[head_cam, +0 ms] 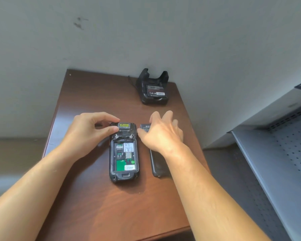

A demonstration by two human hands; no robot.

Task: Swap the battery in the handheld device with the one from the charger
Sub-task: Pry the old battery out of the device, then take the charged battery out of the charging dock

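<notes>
The black handheld device [123,153] lies face down mid-table, its battery bay uncovered with green boards and labels showing. My left hand [89,131] pinches the device's top end between thumb and fingers. My right hand [162,131] hovers spread to the right of the device, over a dark battery [145,126] lying on the table; whether it touches it I cannot tell. Under my right wrist lies a long black cover [157,166]. At the back stands the black charger cradle [152,87] with a battery [155,90] seated in it.
The brown wooden table [87,101] stands against a grey wall, its right edge close to the charger. A grey perforated metal shelf [285,145] stands to the right. A cable runs from the charger's left side.
</notes>
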